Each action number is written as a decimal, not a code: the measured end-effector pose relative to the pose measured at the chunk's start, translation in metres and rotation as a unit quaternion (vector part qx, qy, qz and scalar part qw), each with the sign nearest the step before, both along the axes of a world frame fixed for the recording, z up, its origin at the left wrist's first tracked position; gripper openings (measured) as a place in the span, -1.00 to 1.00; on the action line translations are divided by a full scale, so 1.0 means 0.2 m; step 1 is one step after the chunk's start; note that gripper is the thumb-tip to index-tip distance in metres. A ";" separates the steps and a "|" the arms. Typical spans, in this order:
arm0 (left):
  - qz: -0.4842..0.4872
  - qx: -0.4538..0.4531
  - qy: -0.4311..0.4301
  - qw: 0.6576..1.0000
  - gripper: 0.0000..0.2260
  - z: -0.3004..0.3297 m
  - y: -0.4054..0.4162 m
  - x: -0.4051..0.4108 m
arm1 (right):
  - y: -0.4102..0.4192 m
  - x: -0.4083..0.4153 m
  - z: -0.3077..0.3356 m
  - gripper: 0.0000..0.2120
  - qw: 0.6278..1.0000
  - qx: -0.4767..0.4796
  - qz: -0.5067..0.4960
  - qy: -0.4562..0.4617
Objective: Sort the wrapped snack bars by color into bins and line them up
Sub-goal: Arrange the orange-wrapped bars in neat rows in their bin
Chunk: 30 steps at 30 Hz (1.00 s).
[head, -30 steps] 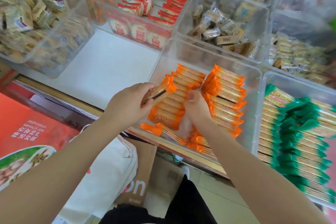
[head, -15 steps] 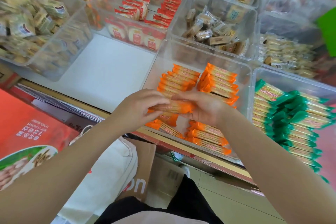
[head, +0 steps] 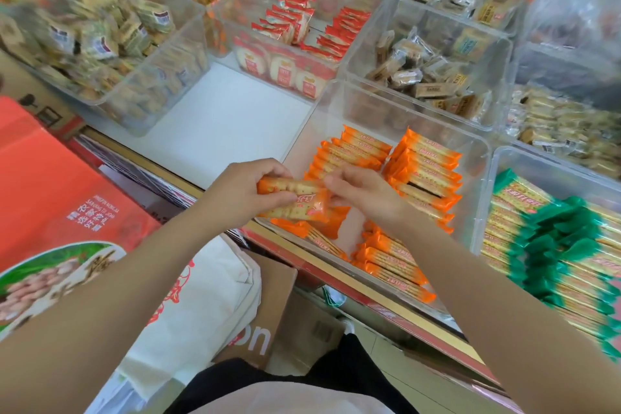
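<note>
- The left hand (head: 242,193) grasped a small bundle of orange bars (head: 292,200), fingers and thumb curled round its left end.
- The right hand (head: 361,191) pinched the bundle's right end, so the bars lay crosswise between the two hands, held above the near left corner of the clear bin (head: 477,144).
- Beyond the hands, two neat rows of orange bars (head: 425,168) stood stacked inside that bin; just below the right wrist a shorter row (head: 389,262) lay along the near wall, and a few loose bars (head: 316,235) sat askew under the held bundle.
- To the right of the right arm, a second bin held green bars (head: 551,239) in long rows, so the colours looked already separated.
- The step in hand appeared to be squaring up the held bundle before it was laid down: lining up, not sorting.
- The next move would probably call for lowering the bundle into the gap under the hands, ends level with the stacked rows, and then straightening the skewed loose bars.
- The slick wrappers might slide apart if the pinch at either end loosened.
</note>
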<state>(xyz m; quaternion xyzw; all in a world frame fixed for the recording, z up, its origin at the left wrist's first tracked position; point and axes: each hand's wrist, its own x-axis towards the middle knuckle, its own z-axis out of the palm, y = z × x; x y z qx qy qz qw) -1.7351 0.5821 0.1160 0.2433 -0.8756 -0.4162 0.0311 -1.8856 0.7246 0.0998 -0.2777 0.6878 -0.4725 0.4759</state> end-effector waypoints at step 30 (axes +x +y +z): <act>0.100 0.098 0.046 0.989 -0.81 0.01 0.02 -0.17 | 0.09 -0.06 0.09 -0.82 0.904 -0.107 0.028 0.412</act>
